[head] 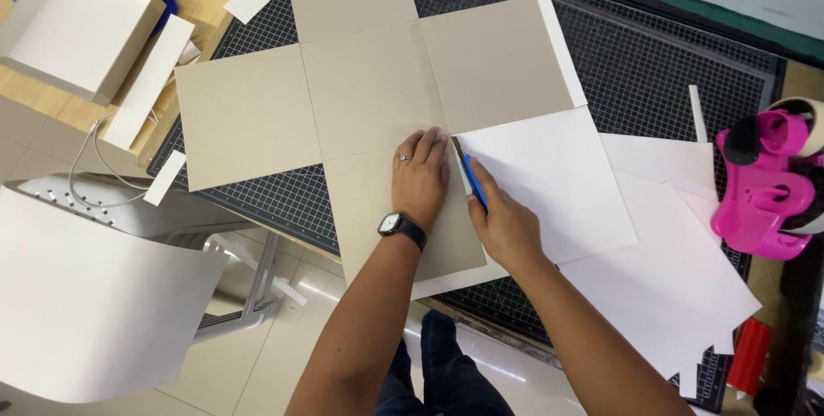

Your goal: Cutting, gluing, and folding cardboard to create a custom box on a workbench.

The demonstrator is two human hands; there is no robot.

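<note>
Right hand (506, 227) grip on blue knife (473, 186), beside cardboard (369, 90) edge.

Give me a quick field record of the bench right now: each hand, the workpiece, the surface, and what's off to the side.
left hand: flat on the cardboard, palm down, watch on wrist
right hand: grips a blue knife along the cardboard's edge
cardboard: grey, cross-shaped, lying flat
white paper: right of the knife, partly under the cardboard
cutting mat: dark, gridded, beneath everything
tape dispenser: pink, far right
open box: upper left
</note>
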